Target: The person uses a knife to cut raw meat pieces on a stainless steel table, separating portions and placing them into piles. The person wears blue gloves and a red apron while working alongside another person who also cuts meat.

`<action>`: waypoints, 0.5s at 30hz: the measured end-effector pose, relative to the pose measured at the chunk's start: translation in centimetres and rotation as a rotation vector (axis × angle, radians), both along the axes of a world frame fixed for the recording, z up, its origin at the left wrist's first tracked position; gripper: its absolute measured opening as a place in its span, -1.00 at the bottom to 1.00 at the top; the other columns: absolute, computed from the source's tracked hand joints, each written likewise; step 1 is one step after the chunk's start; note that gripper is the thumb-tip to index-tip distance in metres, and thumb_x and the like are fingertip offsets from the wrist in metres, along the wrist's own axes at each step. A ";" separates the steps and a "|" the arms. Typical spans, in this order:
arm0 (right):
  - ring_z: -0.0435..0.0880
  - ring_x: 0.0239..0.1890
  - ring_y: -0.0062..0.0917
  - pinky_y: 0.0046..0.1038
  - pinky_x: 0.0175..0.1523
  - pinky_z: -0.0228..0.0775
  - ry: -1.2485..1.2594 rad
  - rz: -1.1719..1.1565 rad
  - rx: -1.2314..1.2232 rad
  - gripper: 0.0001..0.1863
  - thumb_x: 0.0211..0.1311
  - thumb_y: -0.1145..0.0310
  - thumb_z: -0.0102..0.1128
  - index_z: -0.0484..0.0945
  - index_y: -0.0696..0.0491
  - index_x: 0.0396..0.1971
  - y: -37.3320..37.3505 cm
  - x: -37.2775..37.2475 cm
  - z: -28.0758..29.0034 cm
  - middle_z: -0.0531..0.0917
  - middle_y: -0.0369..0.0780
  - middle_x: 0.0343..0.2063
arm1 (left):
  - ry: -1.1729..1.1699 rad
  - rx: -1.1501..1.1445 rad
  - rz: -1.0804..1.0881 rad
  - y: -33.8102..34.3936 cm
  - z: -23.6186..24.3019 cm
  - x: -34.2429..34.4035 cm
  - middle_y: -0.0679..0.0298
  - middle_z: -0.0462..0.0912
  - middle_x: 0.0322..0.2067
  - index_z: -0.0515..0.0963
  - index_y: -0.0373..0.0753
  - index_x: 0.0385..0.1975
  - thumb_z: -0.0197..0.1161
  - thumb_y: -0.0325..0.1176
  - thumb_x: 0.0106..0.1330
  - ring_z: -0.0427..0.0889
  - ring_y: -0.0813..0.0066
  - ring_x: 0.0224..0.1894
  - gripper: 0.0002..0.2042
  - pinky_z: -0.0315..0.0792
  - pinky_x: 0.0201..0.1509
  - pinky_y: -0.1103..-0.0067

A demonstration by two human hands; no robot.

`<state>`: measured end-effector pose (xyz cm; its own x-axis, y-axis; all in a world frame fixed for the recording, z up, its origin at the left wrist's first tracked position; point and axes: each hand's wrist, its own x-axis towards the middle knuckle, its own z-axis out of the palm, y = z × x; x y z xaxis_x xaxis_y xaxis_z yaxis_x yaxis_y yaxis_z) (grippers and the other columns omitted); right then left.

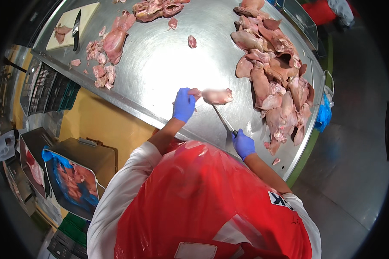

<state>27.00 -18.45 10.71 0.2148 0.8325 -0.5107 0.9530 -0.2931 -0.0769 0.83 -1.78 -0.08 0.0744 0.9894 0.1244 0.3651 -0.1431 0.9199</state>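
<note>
My left hand, in a blue glove, is closed on the narrow end of a pale pink meat piece, which is partly blurred. In my right hand, also blue-gloved, I grip a knife by its dark handle. The blade points away from me and its tip meets the near side of the meat. Whether the small pink bit at my left fingers joins the larger piece, I cannot tell. To the right lies a big heap of pale pink meat pieces with ear-like flaps.
A steel table bears everything. At far left, a cutting board holds a second knife. Cut meat and scraps lie nearby. Left of the table stand crates and a blue-lined meat bin. Another person is at upper right.
</note>
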 end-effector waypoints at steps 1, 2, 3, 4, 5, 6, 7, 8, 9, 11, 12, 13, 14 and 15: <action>0.70 -0.41 0.13 0.08 -0.26 0.52 0.003 -0.005 0.003 -0.58 0.48 -0.01 0.05 0.46 0.12 -0.18 -0.5 0.2 -0.1 0.69 0.11 -0.51 | -0.181 -0.090 0.103 -0.1 0.1 -0.3 0.00 0.58 -0.14 0.44 -0.37 -0.09 0.04 -0.42 0.39 0.62 0.06 -0.05 -0.80 0.49 0.09 0.29; 0.70 -0.40 0.13 0.08 -0.25 0.53 0.012 -0.016 0.009 -0.58 0.48 -0.01 0.05 0.46 0.12 -0.17 -0.8 0.1 -0.3 0.69 0.11 -0.50 | -0.138 -0.137 0.103 0.2 1.3 -1.1 0.02 0.61 -0.15 0.45 -0.37 -0.11 0.08 -0.40 0.38 0.63 0.13 -0.06 -0.80 0.49 0.08 0.32; 0.70 -0.40 0.14 0.07 -0.24 0.53 0.022 -0.027 0.016 -0.57 0.48 -0.01 0.05 0.46 0.12 -0.16 -1.1 0.0 -0.5 0.69 0.11 -0.49 | -0.093 -0.181 0.104 0.7 2.2 -2.4 0.04 0.63 -0.17 0.46 -0.37 -0.12 0.11 -0.39 0.37 0.65 0.19 -0.08 -0.80 0.50 0.08 0.36; 0.71 -0.38 0.12 0.06 -0.22 0.53 0.030 -0.039 0.008 -0.58 0.48 -0.02 0.04 0.47 0.11 -0.17 -1.4 0.0 -0.5 0.70 0.10 -0.48 | -0.048 -0.226 0.107 1.1 3.0 -3.7 0.06 0.65 -0.18 0.46 -0.37 -0.14 0.14 -0.37 0.36 0.66 0.25 -0.09 -0.80 0.51 0.08 0.39; 0.71 -0.36 0.10 0.05 -0.20 0.53 0.043 -0.035 0.004 -0.58 0.48 -0.02 0.04 0.48 0.10 -0.18 -1.3 0.1 -0.2 0.71 0.09 -0.47 | -0.119 -0.273 0.161 1.3 2.7 -5.2 0.08 0.65 -0.22 0.48 -0.36 -0.15 0.17 -0.38 0.34 0.65 0.30 -0.13 -0.80 0.51 0.06 0.41; 0.72 -0.34 0.08 0.04 -0.18 0.53 0.057 -0.030 -0.005 -0.59 0.47 -0.02 0.04 0.48 0.09 -0.19 -1.4 0.3 0.0 0.71 0.08 -0.45 | -0.190 -0.324 0.216 1.4 2.7 -6.7 0.11 0.65 -0.25 0.49 -0.36 -0.16 0.19 -0.39 0.32 0.64 0.35 -0.16 -0.80 0.51 0.04 0.43; 0.72 -0.34 0.08 0.04 -0.18 0.53 0.084 -0.035 0.011 -0.58 0.47 -0.03 0.05 0.50 0.09 -0.19 -1.8 0.9 0.1 0.71 0.08 -0.45 | -0.295 -0.426 0.246 1.5 2.7 -7.9 0.16 0.64 -0.27 0.52 -0.34 -0.16 0.19 -0.41 0.29 0.61 0.42 -0.19 -0.81 0.51 0.01 0.47; 0.72 -0.33 0.08 0.04 -0.18 0.52 0.113 -0.038 0.027 -0.57 0.46 -0.05 0.05 0.51 0.08 -0.20 -2.5 1.6 0.2 0.72 0.08 -0.44 | -0.233 -0.418 0.198 1.4 2.8 -9.0 0.18 0.63 -0.28 0.52 -0.33 -0.16 0.20 -0.42 0.31 0.59 0.46 -0.20 -0.82 0.50 -0.01 0.50; 0.72 -0.32 0.07 0.04 -0.17 0.52 0.140 -0.045 0.042 -0.57 0.46 -0.06 0.06 0.52 0.07 -0.20 -3.0 1.8 0.4 0.72 0.07 -0.43 | -0.172 -0.413 0.148 1.2 2.7 -9.9 0.21 0.63 -0.29 0.53 -0.32 -0.15 0.20 -0.43 0.32 0.58 0.49 -0.21 -0.83 0.50 -0.03 0.52; 0.72 -0.31 0.07 0.03 -0.16 0.52 0.194 -0.079 0.078 -0.55 0.44 -0.09 0.07 0.54 0.07 -0.22 -3.9 1.5 0.2 0.72 0.08 -0.41 | -0.078 -0.458 0.096 0.6 2.9 -10.8 0.24 0.62 -0.31 0.54 -0.32 -0.17 0.22 -0.44 0.33 0.55 0.53 -0.24 -0.85 0.49 -0.08 0.55; 0.72 -0.30 0.07 0.03 -0.15 0.52 0.219 -0.097 0.095 -0.54 0.44 -0.10 0.08 0.54 0.07 -0.23 -4.0 1.2 0.5 0.72 0.08 -0.41 | -0.129 -0.570 0.124 0.1 2.9 -10.7 0.25 0.61 -0.33 0.54 -0.32 -0.18 0.25 -0.39 0.33 0.54 0.53 -0.26 -0.83 0.48 -0.11 0.53; 0.72 -0.29 0.07 0.03 -0.15 0.52 0.275 -0.078 0.090 -0.54 0.44 -0.09 0.07 0.54 0.07 -0.22 -3.6 0.7 0.5 0.72 0.08 -0.40 | -0.096 -0.612 0.157 -0.4 2.5 -10.6 0.25 0.61 -0.33 0.54 -0.32 -0.18 0.26 -0.36 0.33 0.53 0.52 -0.27 -0.82 0.48 -0.12 0.53; 0.72 -0.28 0.07 0.02 -0.15 0.53 0.328 -0.067 0.086 -0.55 0.44 -0.08 0.07 0.53 0.07 -0.21 -2.8 -0.3 0.9 0.73 0.08 -0.39 | -0.063 -0.655 0.182 -0.8 1.8 -10.3 0.25 0.60 -0.32 0.54 -0.31 -0.18 0.27 -0.32 0.33 0.53 0.51 -0.27 -0.80 0.48 -0.14 0.52; 0.72 -0.27 0.07 0.02 -0.14 0.53 0.376 -0.055 0.082 -0.56 0.45 -0.07 0.06 0.53 0.08 -0.20 -2.0 -1.2 1.0 0.73 0.08 -0.39 | -0.102 -0.683 0.201 -1.5 1.8 -9.7 0.25 0.60 -0.32 0.53 -0.31 -0.17 0.28 -0.27 0.34 0.53 0.50 -0.27 -0.76 0.48 -0.16 0.51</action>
